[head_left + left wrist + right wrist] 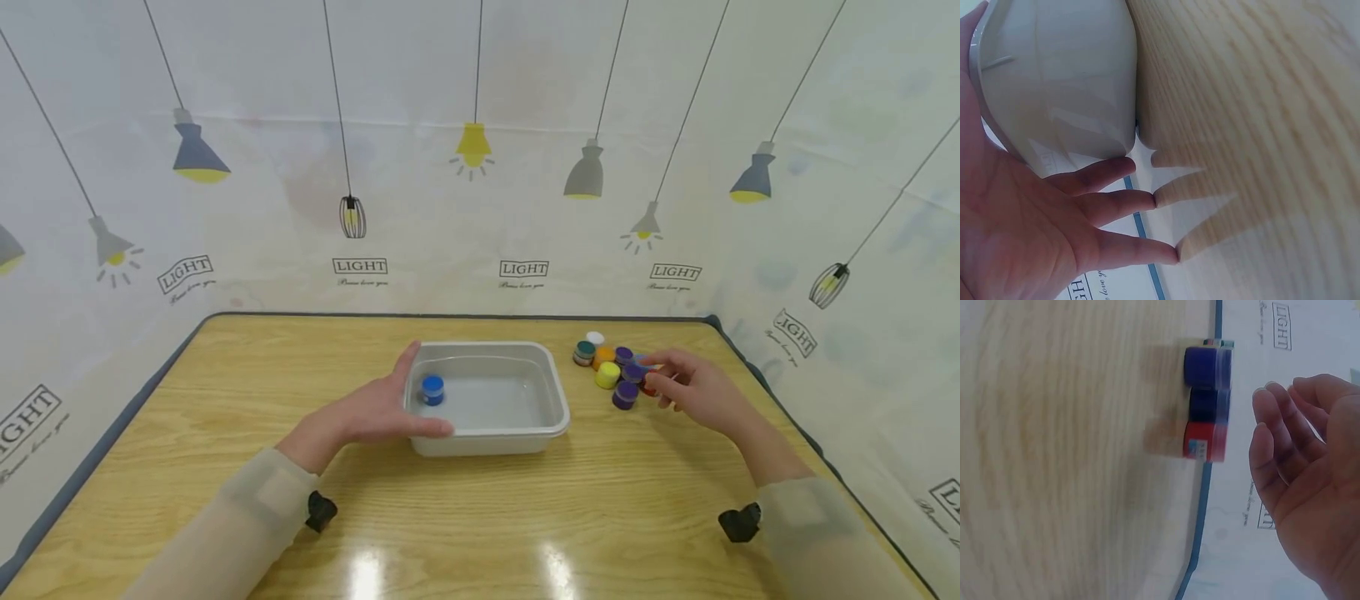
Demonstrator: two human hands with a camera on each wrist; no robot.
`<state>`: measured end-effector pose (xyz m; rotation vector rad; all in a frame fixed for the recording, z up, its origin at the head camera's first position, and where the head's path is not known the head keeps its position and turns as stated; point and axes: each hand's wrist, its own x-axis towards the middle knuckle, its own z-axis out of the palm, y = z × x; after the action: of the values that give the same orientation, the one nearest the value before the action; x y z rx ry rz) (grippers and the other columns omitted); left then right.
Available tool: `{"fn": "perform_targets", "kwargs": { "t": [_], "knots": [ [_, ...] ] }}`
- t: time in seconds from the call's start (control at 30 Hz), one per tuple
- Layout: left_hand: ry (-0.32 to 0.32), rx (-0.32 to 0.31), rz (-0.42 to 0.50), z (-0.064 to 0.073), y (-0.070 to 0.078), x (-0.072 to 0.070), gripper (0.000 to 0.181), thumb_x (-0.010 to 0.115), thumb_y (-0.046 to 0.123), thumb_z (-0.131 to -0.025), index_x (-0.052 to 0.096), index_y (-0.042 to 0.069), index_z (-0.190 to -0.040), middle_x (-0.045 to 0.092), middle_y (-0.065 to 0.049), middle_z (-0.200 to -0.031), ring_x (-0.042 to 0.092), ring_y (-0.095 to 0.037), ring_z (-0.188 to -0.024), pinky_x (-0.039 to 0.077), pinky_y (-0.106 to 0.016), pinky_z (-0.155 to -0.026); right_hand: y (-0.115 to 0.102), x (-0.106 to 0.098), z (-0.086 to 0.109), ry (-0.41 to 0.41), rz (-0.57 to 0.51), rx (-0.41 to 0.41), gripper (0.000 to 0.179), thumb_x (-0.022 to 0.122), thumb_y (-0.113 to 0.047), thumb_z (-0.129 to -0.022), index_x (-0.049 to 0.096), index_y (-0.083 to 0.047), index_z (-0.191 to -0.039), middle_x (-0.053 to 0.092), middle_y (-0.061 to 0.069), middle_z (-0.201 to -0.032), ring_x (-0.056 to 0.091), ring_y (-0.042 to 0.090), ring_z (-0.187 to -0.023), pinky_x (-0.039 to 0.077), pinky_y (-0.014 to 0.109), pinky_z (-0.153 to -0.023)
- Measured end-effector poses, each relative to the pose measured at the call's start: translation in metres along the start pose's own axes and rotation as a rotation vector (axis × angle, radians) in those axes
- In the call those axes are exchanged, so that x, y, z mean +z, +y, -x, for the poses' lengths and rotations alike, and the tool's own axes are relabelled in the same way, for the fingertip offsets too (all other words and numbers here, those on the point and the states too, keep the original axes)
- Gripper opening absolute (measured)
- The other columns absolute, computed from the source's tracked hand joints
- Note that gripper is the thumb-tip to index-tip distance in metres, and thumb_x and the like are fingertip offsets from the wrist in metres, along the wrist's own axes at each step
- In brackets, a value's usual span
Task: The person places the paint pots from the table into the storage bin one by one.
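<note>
A grey-white plastic tub (487,443) stands mid-table with one small blue-lidded paint jar (432,390) at its left inside. My left hand (378,408) spans the tub's left end, its thumb along the front rim and its index finger at the far corner. Its other fingers are straight and spread beside the tub wall (1085,94) in the left wrist view. Over the right edge of a jar cluster hovers my right hand (693,387), loosely bent and holding nothing. A red jar (1205,441) and a purple jar (1207,367) stand apart from its fingertips.
Right of the tub, the cluster includes a yellow jar (607,376), an orange jar (603,358), a dark green jar (584,353), a white lid (595,338) and several purple ones. A lamp-printed sheet (450,200) hangs around the wooden table (480,525).
</note>
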<state>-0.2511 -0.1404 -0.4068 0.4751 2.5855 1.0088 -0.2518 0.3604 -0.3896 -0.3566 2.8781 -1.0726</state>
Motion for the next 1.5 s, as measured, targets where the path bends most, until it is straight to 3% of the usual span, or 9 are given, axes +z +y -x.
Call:
{"fn": "perform_targets", "kwargs": {
  "t": [0.37, 0.7, 1.5],
  "knots": [
    [0.000, -0.015, -0.013, 0.001, -0.001, -0.001, 0.148, 0.085, 0.077, -0.079, -0.012, 0.021, -0.177, 0.045, -0.027, -0.168, 0.058, -0.039, -0.141, 0.043, -0.062, -0.124, 0.026, 0.002, 0.003, -0.056, 0.000, 0.060, 0.039, 0.065, -0.030, -0.113, 0.066, -0.008, -0.146, 0.075, 0.018, -0.116, 0.073, 0.027, -0.086, 0.062, 0.036, -0.073],
    [0.005, -0.019, -0.019, 0.002, -0.001, -0.002, 0.149, 0.086, 0.076, -0.079, -0.012, 0.021, -0.177, 0.047, -0.028, -0.167, 0.058, -0.039, -0.141, 0.043, -0.060, -0.124, 0.026, 0.015, -0.008, -0.144, 0.019, 0.052, 0.050, 0.069, -0.027, -0.110, 0.058, -0.012, -0.157, 0.072, 0.014, -0.117, 0.070, 0.022, -0.092, 0.062, 0.035, -0.073],
    [-0.003, -0.024, -0.021, 0.004, 0.003, -0.003, 0.147, 0.084, 0.077, -0.079, -0.011, 0.022, -0.177, 0.045, -0.027, -0.168, 0.058, -0.039, -0.142, 0.042, -0.061, -0.124, 0.020, 0.026, -0.016, -0.179, 0.021, 0.097, 0.053, 0.074, -0.034, -0.107, 0.059, -0.009, -0.151, 0.068, 0.010, -0.106, 0.064, 0.022, -0.085, 0.057, 0.034, -0.071]
  ]
}}
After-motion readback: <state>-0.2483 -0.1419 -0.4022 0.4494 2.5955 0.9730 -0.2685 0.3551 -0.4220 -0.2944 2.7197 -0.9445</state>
